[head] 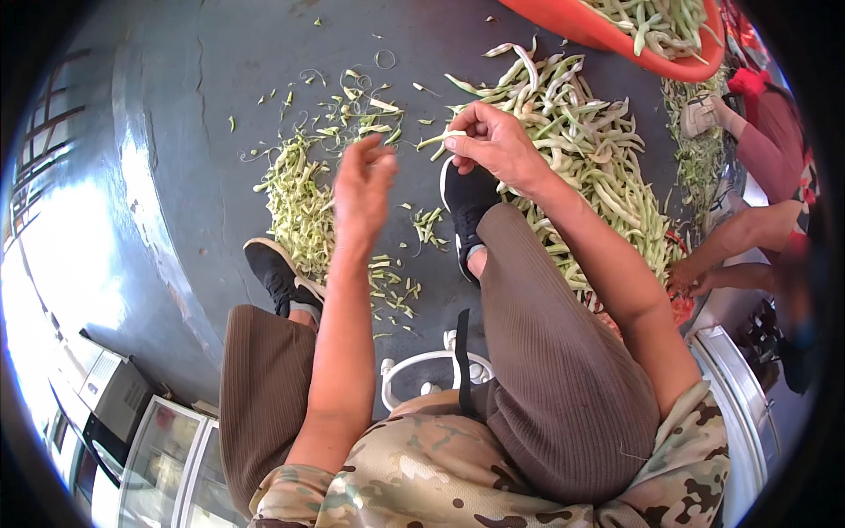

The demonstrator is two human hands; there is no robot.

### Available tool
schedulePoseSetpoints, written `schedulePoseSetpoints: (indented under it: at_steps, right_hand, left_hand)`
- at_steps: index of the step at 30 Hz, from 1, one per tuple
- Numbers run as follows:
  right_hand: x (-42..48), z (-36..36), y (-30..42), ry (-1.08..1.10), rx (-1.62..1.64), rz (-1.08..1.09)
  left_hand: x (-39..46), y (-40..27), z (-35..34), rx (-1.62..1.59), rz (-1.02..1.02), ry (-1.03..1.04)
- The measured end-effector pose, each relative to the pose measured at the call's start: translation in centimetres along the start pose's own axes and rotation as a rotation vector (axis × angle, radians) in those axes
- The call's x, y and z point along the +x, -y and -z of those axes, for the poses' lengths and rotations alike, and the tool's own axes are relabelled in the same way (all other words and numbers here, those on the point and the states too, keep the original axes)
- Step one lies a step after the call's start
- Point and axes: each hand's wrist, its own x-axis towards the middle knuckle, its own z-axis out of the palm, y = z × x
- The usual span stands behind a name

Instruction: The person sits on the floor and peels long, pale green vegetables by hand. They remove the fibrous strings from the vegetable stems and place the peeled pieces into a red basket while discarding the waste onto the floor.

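My right hand (492, 142) pinches a pale green bean pod (434, 140) between thumb and fingers, its tip pointing left. Behind and below that hand lies a large heap of whole bean pods (587, 142) on the floor. My left hand (365, 185) is raised, blurred, to the left of the pod and apart from it; whether its fingers hold anything is unclear. Under and beside it, a pile of short bean pieces (297, 211) lies on the floor. Loose ends and curly strings (360, 99) are scattered beyond.
An orange-red tub (686, 69) holding more beans stands at the top right. My black shoes (469, 198) stand between and beside the piles. A white stool base (422, 363) is under me. At the right, another person's hands (686, 277) touch the heap's edge beside red plastic.
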Motion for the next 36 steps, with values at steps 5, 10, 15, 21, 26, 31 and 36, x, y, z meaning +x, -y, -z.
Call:
schedulePoseSetpoints:
  at_steps: [5, 10, 15, 21, 26, 31, 36]
  right_hand:
    - [-0.5, -0.5, -0.4, 0.123, -0.156, -0.028]
    - [-2.3, -2.1, -0.9, 0.159, -1.027, 0.341]
    - [-1.8, -2.9, -4.3, -0.075, -0.312, 0.077]
    - [3.9, 2.1, -4.1, -0.220, -0.815, 0.052]
    - [5.7, -1.6, -6.4, -0.081, -1.334, -0.110]
    - [4.7, -0.1, -2.6, 0.040, -0.855, 0.012]
    - [0.5, 10.8, 12.1, 0.041, 0.283, 0.149]
  left_hand:
    - [-0.9, -1.4, -1.9, 0.483, -0.071, 0.208]
    - [-2.2, 1.2, -2.6, 0.491, -0.181, 0.085]
    - [-3.1, 5.6, -4.8, -0.802, 0.352, -0.027]
    - [-4.3, 10.3, -0.9, -0.485, 0.672, -0.335]
    - [-3.4, 10.5, 0.9, -0.805, 0.732, -0.362]
    - [-2.8, 10.7, 1.3, -0.700, 0.642, -0.186]
    - [-1.6, 10.4, 0.4, -0.724, 0.620, -0.163]
